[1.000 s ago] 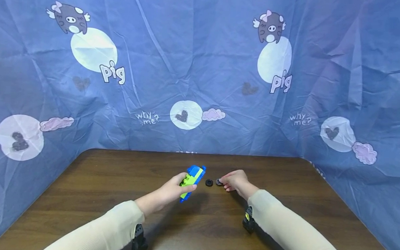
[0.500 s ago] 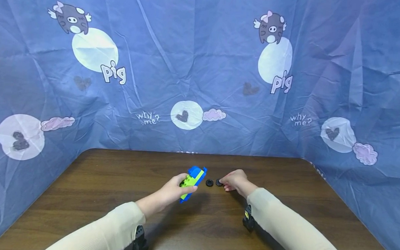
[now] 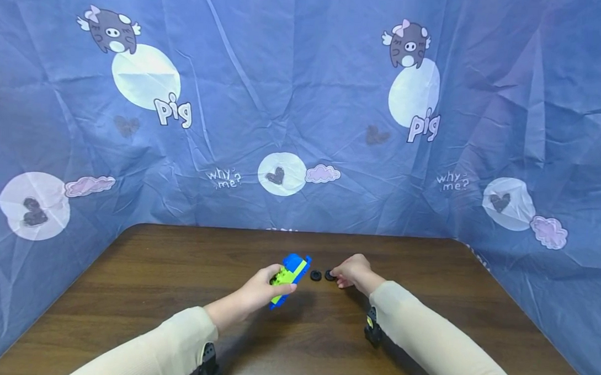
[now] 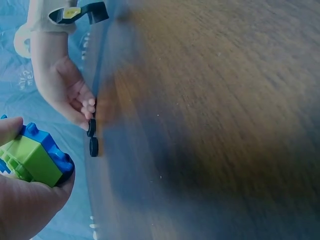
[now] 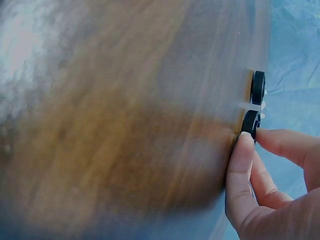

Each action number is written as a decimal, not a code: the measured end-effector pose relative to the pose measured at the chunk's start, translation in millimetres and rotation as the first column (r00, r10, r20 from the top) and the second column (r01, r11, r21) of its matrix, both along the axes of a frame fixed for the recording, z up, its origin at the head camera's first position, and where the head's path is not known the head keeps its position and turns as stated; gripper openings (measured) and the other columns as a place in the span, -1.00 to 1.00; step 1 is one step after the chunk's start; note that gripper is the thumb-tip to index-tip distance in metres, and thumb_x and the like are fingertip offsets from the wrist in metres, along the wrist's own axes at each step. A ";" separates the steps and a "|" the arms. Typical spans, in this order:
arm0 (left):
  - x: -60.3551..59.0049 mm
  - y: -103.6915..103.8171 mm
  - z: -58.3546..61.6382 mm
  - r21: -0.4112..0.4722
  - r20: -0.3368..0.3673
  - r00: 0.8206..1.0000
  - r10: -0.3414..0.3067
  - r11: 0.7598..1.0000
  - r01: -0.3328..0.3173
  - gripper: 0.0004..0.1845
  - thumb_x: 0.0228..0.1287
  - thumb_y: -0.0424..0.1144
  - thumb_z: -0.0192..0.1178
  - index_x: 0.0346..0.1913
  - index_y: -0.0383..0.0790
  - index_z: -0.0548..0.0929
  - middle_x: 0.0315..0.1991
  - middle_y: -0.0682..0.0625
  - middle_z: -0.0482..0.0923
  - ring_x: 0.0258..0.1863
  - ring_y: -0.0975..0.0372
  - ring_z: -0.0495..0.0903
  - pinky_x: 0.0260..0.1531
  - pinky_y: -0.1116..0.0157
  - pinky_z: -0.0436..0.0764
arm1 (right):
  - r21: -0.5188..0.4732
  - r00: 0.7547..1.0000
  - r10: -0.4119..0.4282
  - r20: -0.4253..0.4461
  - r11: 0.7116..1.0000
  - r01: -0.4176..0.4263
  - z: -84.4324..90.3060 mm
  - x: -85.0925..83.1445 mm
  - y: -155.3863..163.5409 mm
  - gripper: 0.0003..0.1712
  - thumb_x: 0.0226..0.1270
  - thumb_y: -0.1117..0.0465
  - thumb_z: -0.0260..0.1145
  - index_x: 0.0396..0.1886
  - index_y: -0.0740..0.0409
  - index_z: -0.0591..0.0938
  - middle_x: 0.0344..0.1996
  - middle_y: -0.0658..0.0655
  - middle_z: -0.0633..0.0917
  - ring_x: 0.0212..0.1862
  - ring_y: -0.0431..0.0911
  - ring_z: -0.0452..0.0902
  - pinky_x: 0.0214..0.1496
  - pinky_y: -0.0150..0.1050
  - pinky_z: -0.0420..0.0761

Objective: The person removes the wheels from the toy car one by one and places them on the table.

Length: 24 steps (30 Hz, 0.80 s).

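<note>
My left hand point(image 3: 263, 290) grips a blue and lime-green toy-brick build point(image 3: 288, 276), held tilted above the table; in the left wrist view the build point(image 4: 36, 159) shows its green side between thumb and fingers. With thumb and a fingertip, my right hand point(image 3: 355, 272) pinches a small black toy wheel point(image 3: 329, 275) at the tabletop. The right wrist view shows this wheel point(image 5: 251, 122) by its rim, partly covered by the fingers. A second black wheel point(image 3: 315, 275) lies flat just left of it, between the two hands, touched by neither.
The brown wooden table point(image 3: 179, 255) extends around both hands. Behind and beside it hangs a blue printed cloth point(image 3: 293, 110). Black devices are strapped at both wrists, such as the right wrist camera point(image 3: 372, 328).
The build in my left hand has come down slightly. The right hand stays at the same wheel, which looked a little tilted and greyer a second ago and now looks flatter and darker.
</note>
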State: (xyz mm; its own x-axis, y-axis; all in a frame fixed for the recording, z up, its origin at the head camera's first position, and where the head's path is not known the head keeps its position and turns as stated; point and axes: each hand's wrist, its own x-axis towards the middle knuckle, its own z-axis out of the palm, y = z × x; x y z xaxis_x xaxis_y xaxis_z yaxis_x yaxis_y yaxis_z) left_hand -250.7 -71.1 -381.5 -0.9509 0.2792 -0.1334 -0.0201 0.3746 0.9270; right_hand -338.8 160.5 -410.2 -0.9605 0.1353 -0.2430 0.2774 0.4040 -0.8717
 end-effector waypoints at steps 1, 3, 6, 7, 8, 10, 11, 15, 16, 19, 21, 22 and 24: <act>0.2 0.2 -0.1 0.001 0.000 1.000 -0.001 1.000 0.001 -0.40 0.29 -0.12 0.27 0.29 -0.35 0.36 -0.08 -0.13 0.52 -0.14 0.12 0.53 -0.18 0.18 0.58 | 0.007 1.000 0.002 -0.001 1.000 -0.002 0.1 -0.1 -0.1 -0.75 0.03 0.49 0.41 -0.29 0.50 0.56 -0.71 0.08 0.56 -0.74 -0.21 0.47 -0.59 -0.35 0.62; 1.0 0.4 -0.6 0.003 -0.006 1.000 -0.007 1.000 0.007 -0.40 0.29 -0.13 0.27 0.29 -0.36 0.36 -0.09 -0.14 0.52 -0.15 0.12 0.53 -0.19 0.18 0.58 | 0.019 1.000 0.009 -0.004 1.000 -0.009 0.4 -0.3 -0.2 -0.76 0.03 0.49 0.41 -0.30 0.49 0.57 -0.69 0.09 0.56 -0.74 -0.21 0.47 -0.58 -0.35 0.63; 2.5 0.7 -1.4 0.006 -0.020 1.000 -0.018 1.000 0.018 -0.40 0.29 -0.13 0.27 0.28 -0.38 0.36 -0.10 -0.14 0.52 -0.17 0.13 0.53 -0.21 0.20 0.58 | 0.043 1.000 0.015 -0.006 0.999 -0.015 0.3 -0.4 -0.1 -0.81 0.04 0.48 0.41 -0.34 0.48 0.60 -0.70 0.09 0.56 -0.73 -0.20 0.48 -0.57 -0.33 0.64; 2.8 0.7 -1.6 0.006 -0.024 0.999 -0.021 1.000 0.022 -0.40 0.29 -0.14 0.27 0.27 -0.38 0.36 -0.11 -0.14 0.52 -0.18 0.13 0.53 -0.21 0.20 0.58 | 0.050 1.000 0.021 -0.008 0.999 -0.020 0.2 -0.2 0.1 -0.82 0.05 0.47 0.41 -0.35 0.47 0.61 -0.70 0.09 0.55 -0.73 -0.20 0.48 -0.56 -0.32 0.64; 3.0 0.7 -2.2 0.007 -0.029 0.999 -0.025 1.000 0.025 -0.40 0.29 -0.14 0.27 0.27 -0.39 0.36 -0.11 -0.14 0.52 -0.18 0.13 0.53 -0.21 0.21 0.58 | 0.055 1.000 0.025 -0.009 0.998 -0.024 0.2 0.3 0.5 -0.83 0.06 0.46 0.41 -0.36 0.47 0.62 -0.71 0.09 0.55 -0.73 -0.19 0.48 -0.56 -0.32 0.64; 3.4 0.6 -3.0 0.005 -0.033 0.999 -0.025 1.000 0.025 -0.40 0.29 -0.14 0.27 0.27 -0.40 0.36 -0.12 -0.14 0.52 -0.19 0.14 0.52 -0.22 0.21 0.58 | 0.054 0.999 0.031 -0.011 0.998 -0.030 -0.1 1.4 1.1 -0.84 0.09 0.44 0.41 -0.36 0.46 0.62 -0.71 0.09 0.54 -0.72 -0.19 0.49 -0.56 -0.32 0.64; 3.5 0.6 -3.5 0.002 -0.038 0.999 -0.025 1.000 0.025 -0.39 0.28 -0.15 0.27 0.27 -0.41 0.36 -0.12 -0.14 0.52 -0.19 0.14 0.52 -0.22 0.21 0.58 | 0.046 0.999 0.035 -0.014 0.998 -0.035 0.1 2.1 1.5 -0.84 0.11 0.43 0.40 -0.36 0.46 0.61 -0.69 0.10 0.54 -0.72 -0.19 0.48 -0.56 -0.32 0.64; 3.8 0.4 -4.7 -0.023 -0.065 0.998 -0.014 1.000 0.013 -0.40 0.28 -0.17 0.28 0.26 -0.42 0.37 -0.13 -0.15 0.53 -0.21 0.14 0.52 -0.23 0.21 0.58 | 0.004 0.999 0.034 -0.019 0.999 -0.034 2.4 3.9 3.7 -0.83 0.19 0.39 0.34 -0.30 0.45 0.57 -0.63 0.13 0.56 -0.71 -0.20 0.47 -0.57 -0.34 0.63; 3.7 0.2 -4.9 -0.030 -0.076 0.997 -0.010 1.000 0.007 -0.40 0.27 -0.17 0.29 0.26 -0.42 0.37 -0.13 -0.15 0.53 -0.21 0.14 0.52 -0.24 0.21 0.59 | -0.002 0.999 0.030 -0.020 1.000 -0.030 3.6 4.4 4.3 -0.83 0.21 0.38 0.33 -0.29 0.45 0.56 -0.62 0.13 0.57 -0.71 -0.21 0.47 -0.57 -0.34 0.63; 3.2 -0.4 -5.4 -0.037 -0.113 0.994 0.005 0.999 -0.010 -0.43 0.25 -0.17 0.31 0.23 -0.39 0.41 -0.15 -0.14 0.54 -0.23 0.15 0.53 -0.27 0.23 0.59 | -0.019 0.999 0.027 -0.025 0.999 -0.027 8.0 6.0 6.0 -0.83 0.25 0.37 0.29 -0.28 0.46 0.57 -0.60 0.14 0.59 -0.70 -0.21 0.46 -0.57 -0.35 0.62; 2.7 -0.9 -5.8 -0.025 -0.140 0.990 0.013 1.000 -0.017 -0.46 0.21 -0.16 0.34 0.18 -0.36 0.47 -0.18 -0.12 0.56 -0.26 0.17 0.53 -0.30 0.26 0.57 | -0.029 0.999 0.029 -0.026 0.999 -0.030 10.5 7.1 6.9 -0.83 0.24 0.37 0.26 -0.29 0.47 0.59 -0.62 0.12 0.58 -0.69 -0.21 0.46 -0.56 -0.35 0.62; 2.5 -1.1 -5.9 -0.018 -0.157 0.987 0.014 1.000 -0.017 -0.48 0.19 -0.16 0.35 0.15 -0.34 0.50 -0.20 -0.10 0.57 -0.28 0.19 0.52 -0.32 0.28 0.56 | -0.032 0.999 0.030 -0.026 0.999 -0.031 11.7 7.8 7.2 -0.84 0.25 0.37 0.25 -0.30 0.46 0.59 -0.63 0.11 0.58 -0.69 -0.21 0.46 -0.57 -0.35 0.62; 2.3 -1.2 -6.6 0.002 -0.193 0.981 0.014 1.000 -0.014 -0.53 0.15 -0.17 0.38 0.07 -0.31 0.56 -0.26 -0.07 0.58 -0.33 0.22 0.51 -0.35 0.31 0.53 | -0.039 0.999 0.041 -0.030 0.998 -0.042 13.5 9.6 7.4 -0.85 0.25 0.38 0.23 -0.31 0.46 0.59 -0.65 0.09 0.56 -0.69 -0.22 0.45 -0.57 -0.35 0.61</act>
State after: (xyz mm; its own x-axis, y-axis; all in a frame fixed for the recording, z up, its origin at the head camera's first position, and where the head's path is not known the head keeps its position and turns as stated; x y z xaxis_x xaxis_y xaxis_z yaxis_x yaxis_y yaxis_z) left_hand -248.4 -72.3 -388.1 -0.9627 0.2654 0.0533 0.1541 0.3754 0.9139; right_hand -329.2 167.9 -396.7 -0.9719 0.0861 -0.2190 0.2352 0.3798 -0.8946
